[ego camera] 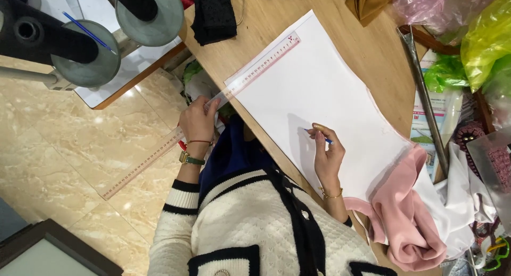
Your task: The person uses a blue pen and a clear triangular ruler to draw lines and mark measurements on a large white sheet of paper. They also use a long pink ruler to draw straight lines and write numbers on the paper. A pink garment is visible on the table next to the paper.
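- Left hand (198, 122): closed around a long clear ruler (213, 103), gripped near mid-length, at the near-left edge of the white paper sheet (314, 89); gold wristwatch (190, 159) and thin red bracelet on the wrist.
- Right hand (326, 151): pinched narrow on a blue pen (319, 136), tip down on the near part of the white paper sheet; gold bracelet on the wrist.
- Clear ruler: red gradations, lying diagonally along the left edge of the sheet, far end near the sheet's top corner, near end overhanging the table past the sheet and out over the floor.
- Handling note, as a judgement: overhanging end likely to tip or swing; better pressed flat on the sheet closer to the pen before any line is drawn, pen held upright against the edge.
- White paper sheet: large, smooth, unmarked as far as visible, straight left side, curved cut on the right side; flat on the wooden table (372, 47).
- Pink fabric (404, 212): bunched, touching the sheet's near-right corner, part tucked beneath it.
- Black fabric strip (214, 12): beyond the sheet's top corner.
- Long metal bar (423, 95): right of the sheet, well apart.
- Yellow-green plastic bags (487, 42): far right of the sheet.
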